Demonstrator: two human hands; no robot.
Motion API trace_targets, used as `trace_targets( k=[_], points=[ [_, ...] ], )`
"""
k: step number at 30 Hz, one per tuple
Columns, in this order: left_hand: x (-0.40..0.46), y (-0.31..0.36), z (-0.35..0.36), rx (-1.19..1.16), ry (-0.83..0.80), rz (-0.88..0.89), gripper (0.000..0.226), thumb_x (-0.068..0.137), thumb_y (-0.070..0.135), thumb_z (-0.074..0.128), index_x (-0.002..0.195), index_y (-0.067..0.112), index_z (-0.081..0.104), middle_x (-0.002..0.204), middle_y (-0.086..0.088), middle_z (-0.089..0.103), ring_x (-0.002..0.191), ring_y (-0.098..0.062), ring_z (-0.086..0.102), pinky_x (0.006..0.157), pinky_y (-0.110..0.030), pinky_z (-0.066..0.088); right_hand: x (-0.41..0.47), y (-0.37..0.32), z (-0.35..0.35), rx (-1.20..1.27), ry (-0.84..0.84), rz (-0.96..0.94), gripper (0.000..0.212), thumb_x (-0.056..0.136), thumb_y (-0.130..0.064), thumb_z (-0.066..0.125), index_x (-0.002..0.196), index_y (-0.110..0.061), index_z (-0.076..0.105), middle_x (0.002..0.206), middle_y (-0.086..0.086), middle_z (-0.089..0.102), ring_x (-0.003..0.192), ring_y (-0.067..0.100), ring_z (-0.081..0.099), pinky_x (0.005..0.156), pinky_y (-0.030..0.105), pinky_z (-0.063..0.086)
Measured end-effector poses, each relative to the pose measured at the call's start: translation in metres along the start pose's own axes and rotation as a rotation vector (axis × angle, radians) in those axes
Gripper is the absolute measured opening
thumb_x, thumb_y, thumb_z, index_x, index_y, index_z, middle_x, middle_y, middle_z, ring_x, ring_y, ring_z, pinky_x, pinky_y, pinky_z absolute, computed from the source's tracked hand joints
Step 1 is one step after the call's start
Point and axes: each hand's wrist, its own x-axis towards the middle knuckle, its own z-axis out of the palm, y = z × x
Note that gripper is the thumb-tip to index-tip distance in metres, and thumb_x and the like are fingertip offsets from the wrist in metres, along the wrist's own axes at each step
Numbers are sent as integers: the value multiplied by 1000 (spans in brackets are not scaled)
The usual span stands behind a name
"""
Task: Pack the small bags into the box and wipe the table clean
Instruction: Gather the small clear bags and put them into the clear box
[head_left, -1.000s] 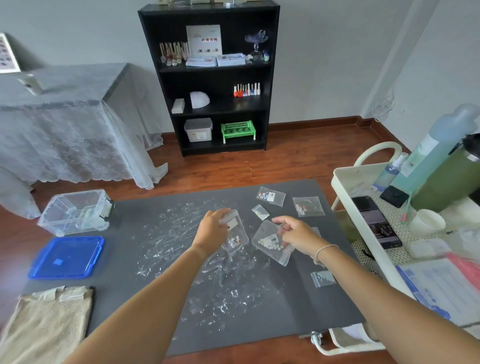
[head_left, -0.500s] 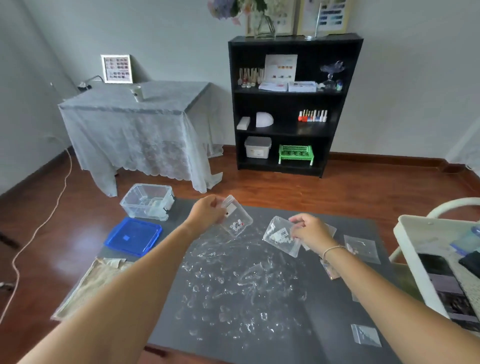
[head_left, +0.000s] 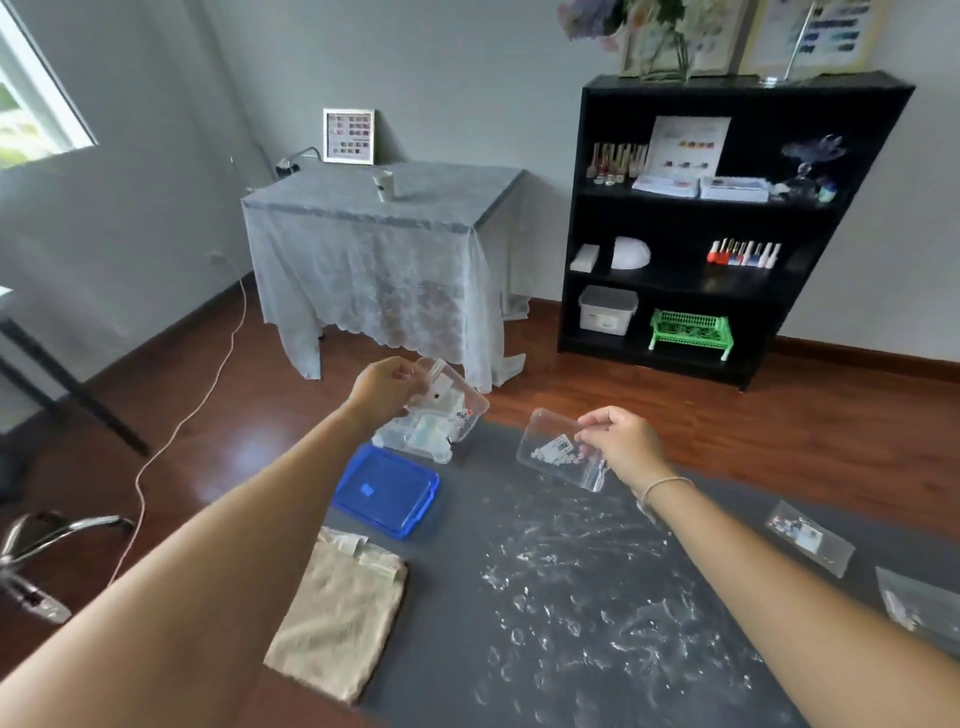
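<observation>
My left hand (head_left: 382, 387) pinches a small clear bag (head_left: 454, 397) by its top and holds it in the air over the clear plastic box (head_left: 415, 439) at the table's far left corner. My right hand (head_left: 621, 441) grips a second small clear bag (head_left: 558, 452) with white bits inside, raised above the dark grey table (head_left: 597, 675). Two more small bags (head_left: 810, 535) (head_left: 919, 605) lie flat at the right edge. A beige cloth (head_left: 337, 618) lies at the table's left edge. White smears (head_left: 582, 597) cover the middle of the table.
The box's blue lid (head_left: 387, 491) lies flat between the box and the cloth. Beyond the table stand a lace-covered table (head_left: 384, 270) and a black shelf unit (head_left: 722, 228). A chair base (head_left: 47, 540) and a cable (head_left: 176, 431) are on the wooden floor at left.
Both hands have carried their bags leftward toward the clear box, the left bag now over it. My view has swung left, so the cart at right has left the frame.
</observation>
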Motion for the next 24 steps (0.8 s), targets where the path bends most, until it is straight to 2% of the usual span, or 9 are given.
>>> trace_targets(
  k=[1, 3, 6, 9, 13, 16, 19, 21, 24],
  points=[
    [12, -6, -8, 5, 4, 4, 9, 83, 8, 64, 91, 10, 62, 82, -7, 59, 60, -12, 50, 51, -17, 44, 6, -7, 11, 3, 10, -4, 11, 84, -6, 59, 92, -9, 65, 86, 8, 72, 68, 16, 60, 58, 24, 46],
    [34, -17, -20, -17, -6, -7, 11, 84, 8, 62, 95, 9, 61, 82, -6, 59, 58, -12, 50, 48, -16, 42, 17, -21, 32, 13, 39, -18, 9, 84, -7, 60, 90, -10, 65, 90, 9, 72, 68, 13, 58, 55, 22, 41],
    [61, -36, -32, -64, -42, -38, 9, 86, 6, 59, 94, 8, 56, 79, -5, 59, 59, -14, 52, 57, -23, 43, 34, -38, 60, 49, 80, -8, 7, 84, -6, 60, 90, -9, 64, 92, 10, 72, 71, 11, 59, 49, 13, 39],
    [84, -53, -40, -54, -88, -60, 10, 88, 5, 55, 97, 9, 52, 83, -4, 57, 62, -16, 56, 59, -26, 45, 46, -52, 84, 80, 99, 5, 8, 85, -4, 58, 88, -9, 62, 92, 11, 72, 70, 9, 58, 40, 3, 35],
    [106, -76, -44, 23, -152, -54, 24, 90, 8, 51, 113, 12, 47, 97, -3, 58, 65, -16, 61, 60, -25, 50, 55, -61, 108, 126, 111, 18, 10, 85, 2, 55, 89, -6, 59, 94, 16, 71, 67, 9, 57, 41, 3, 34],
    [117, -88, -44, 60, -206, -14, 41, 88, 2, 49, 125, 17, 44, 112, -5, 53, 66, -16, 65, 53, -20, 52, 59, -64, 124, 116, 109, 24, 10, 84, 2, 56, 90, -5, 59, 94, 17, 71, 71, 13, 58, 44, 3, 36],
    [123, -97, -41, 132, -262, 30, 48, 85, -1, 49, 129, 17, 43, 106, -7, 52, 72, -20, 67, 60, -24, 55, 64, -65, 137, 97, 102, 29, 10, 85, 1, 55, 90, -7, 59, 93, 15, 71, 79, 17, 59, 47, 6, 38],
    [125, -101, -40, 208, -288, 84, 46, 84, -1, 49, 127, 16, 44, 101, -5, 52, 67, -14, 63, 60, -27, 53, 67, -66, 144, 85, 100, 28, 11, 85, 1, 54, 89, -8, 59, 92, 13, 71, 79, 17, 59, 46, 7, 37],
    [126, -107, -38, 322, -310, 163, 42, 86, 5, 51, 127, 12, 44, 91, -1, 55, 73, -13, 56, 55, -18, 43, 71, -68, 152, 48, 94, 24, 12, 85, -1, 53, 88, -11, 59, 88, 7, 71, 75, 14, 58, 48, 10, 38]
  ],
)
